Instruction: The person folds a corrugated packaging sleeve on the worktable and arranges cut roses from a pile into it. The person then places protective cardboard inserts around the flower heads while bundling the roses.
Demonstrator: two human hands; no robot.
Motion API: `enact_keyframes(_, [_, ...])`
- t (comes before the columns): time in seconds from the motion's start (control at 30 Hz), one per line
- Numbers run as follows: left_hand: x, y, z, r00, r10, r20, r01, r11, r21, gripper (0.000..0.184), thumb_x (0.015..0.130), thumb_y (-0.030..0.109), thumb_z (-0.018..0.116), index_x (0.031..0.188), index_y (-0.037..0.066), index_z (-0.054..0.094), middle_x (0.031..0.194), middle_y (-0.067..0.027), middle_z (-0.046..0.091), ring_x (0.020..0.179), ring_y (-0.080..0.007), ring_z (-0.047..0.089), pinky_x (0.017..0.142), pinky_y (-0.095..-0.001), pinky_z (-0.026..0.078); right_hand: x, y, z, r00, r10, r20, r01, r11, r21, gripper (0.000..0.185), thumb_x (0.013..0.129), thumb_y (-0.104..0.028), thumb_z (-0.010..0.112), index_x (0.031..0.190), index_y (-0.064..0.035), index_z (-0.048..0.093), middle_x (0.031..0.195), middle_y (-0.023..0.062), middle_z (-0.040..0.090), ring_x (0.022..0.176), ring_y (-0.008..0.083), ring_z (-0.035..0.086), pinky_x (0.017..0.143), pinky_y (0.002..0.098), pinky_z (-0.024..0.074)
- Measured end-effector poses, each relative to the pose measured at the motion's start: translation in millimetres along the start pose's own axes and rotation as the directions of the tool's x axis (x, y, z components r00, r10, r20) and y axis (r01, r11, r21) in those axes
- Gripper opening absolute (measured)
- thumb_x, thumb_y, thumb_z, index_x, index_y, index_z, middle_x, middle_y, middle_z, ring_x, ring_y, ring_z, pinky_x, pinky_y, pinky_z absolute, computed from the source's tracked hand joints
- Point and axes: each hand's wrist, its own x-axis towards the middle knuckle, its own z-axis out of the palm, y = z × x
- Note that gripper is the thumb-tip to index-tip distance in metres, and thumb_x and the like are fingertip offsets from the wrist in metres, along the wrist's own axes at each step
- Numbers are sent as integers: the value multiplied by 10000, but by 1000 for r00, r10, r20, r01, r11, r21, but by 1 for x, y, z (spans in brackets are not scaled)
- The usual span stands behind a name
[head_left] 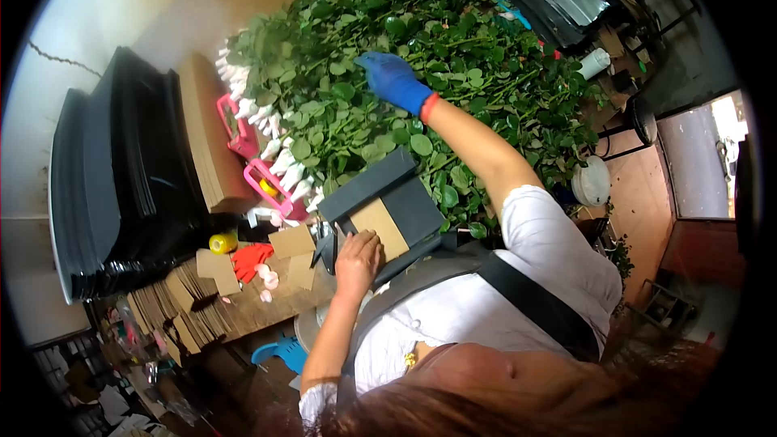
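Observation:
My right hand [393, 81], in a blue glove with a red cuff, reaches over a large heap of green leafy stems [477, 73]. Its fingers are pressed together among the leaves, and what they hold is too small to tell. My bare left hand [358, 260] is curled over the near-left edge of a brown cardboard sheet [379, 225], which lies in a dark box-like holder [415, 209]. Beside the left fingers is a dark tool [326, 249], partly hidden. White-wrapped stem heads [283, 163] line the heap's left side.
Two pink holders [275, 188], a yellow tape roll [222, 243], red cloth [252, 261] and cardboard stacks [190, 307] are on the left. Tall black sheets [121, 170] stand behind them. A white bucket [591, 180] is at the right, a blue basket [281, 352] below the bench.

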Motion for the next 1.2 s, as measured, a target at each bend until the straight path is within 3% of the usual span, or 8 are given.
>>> enact_keyframes(0.13, [-2, 0, 3, 999, -33, 30, 33, 999, 12, 161, 851, 62, 707, 1006, 27, 732, 1099, -110, 703, 1108, -303, 660, 1033, -481, 482, 26, 23, 23, 860, 99, 501, 148, 890, -431, 309, 883, -208, 616, 1181, -160, 688, 1316, 134, 580, 1190, 326, 566, 1036, 456, 409])
enact_keyframes(0.33, [-5, -3, 5, 1000, -21, 17, 20, 999, 41, 177, 850, 84, 720, 1024, 49, 733, 1101, -96, 694, 1203, -333, 615, 1082, -590, 374, 27, -10, -87, 871, -418, -259, 411, 908, -82, 198, 894, -220, 617, 1077, -158, 662, 1267, 99, 612, 1169, 323, 574, 979, 455, 469])
enact_keyframes(0.43, [-5, -2, 5, 999, -21, 42, 19, 999, 51, 185, 850, 104, 720, 1032, 70, 734, 1110, -75, 686, 1229, -317, 600, 1095, -602, 341, 29, 6, -92, 959, -180, 220, 202, 976, -84, 235, 898, -230, 619, 1110, -151, 684, 1127, 108, 681, 1044, 314, 648, 875, 451, 525])
enact_keyframes(0.7, [-8, -3, 1, 996, -45, 73, 41, 998, 58, 222, 857, 139, 725, 1077, 109, 711, 1151, -43, 667, 1259, -297, 580, 1103, -623, 314, 32, -22, -23, 933, -206, 295, 286, 922, -261, 274, 929, -240, 572, 1169, -185, 692, 1073, 109, 699, 969, 295, 681, 819, 444, 538])
enact_keyframes(0.87, [-9, -3, 1, 993, -71, 93, 67, 997, 50, 234, 863, 154, 725, 1092, 110, 712, 1161, -43, 664, 1290, -291, 558, 1103, -640, 308, 36, -8, 43, 866, 71, 494, 206, 851, -484, 177, 862, -197, 609, 1010, -168, 703, 1192, 121, 646, 1222, 333, 535, 1103, 506, 327])
enact_keyframes(0.97, [-8, -5, 1, 994, -69, 90, 67, 997, 24, 240, 857, 151, 732, 1092, 104, 718, 1164, -53, 663, 1295, -299, 556, 1112, -630, 309, 46, -17, -5, 958, -180, 222, 240, 928, -285, 239, 810, -170, 660, 1047, -158, 694, 1227, 112, 633, 1192, 318, 547, 1100, 484, 346])
enact_keyframes(1.03, [-11, -5, 1, 994, -77, 82, 77, 997, -3, 240, 854, 148, 735, 1089, 102, 721, 1165, -56, 663, 1293, -302, 559, 1114, -625, 311, 41, -22, -54, 809, -529, -257, 481, 846, -229, 302, 762, -125, 695, 1063, -132, 676, 1192, 82, 650, 1153, 288, 570, 1020, 434, 434])
enact_keyframes(1.2, [-12, -9, -2, 990, -82, 116, 93, 992, -88, 307, 842, 149, 747, 1137, 78, 701, 1182, -91, 655, 1315, -333, 532, 1124, -617, 289, -23, -52, -192, 782, -616, -95, 605, 787, -122, 374, 837, -51, 651, 1200, -140, 655, 1205, 78, 677, 1030, 278, 667, 879, 402, 541])
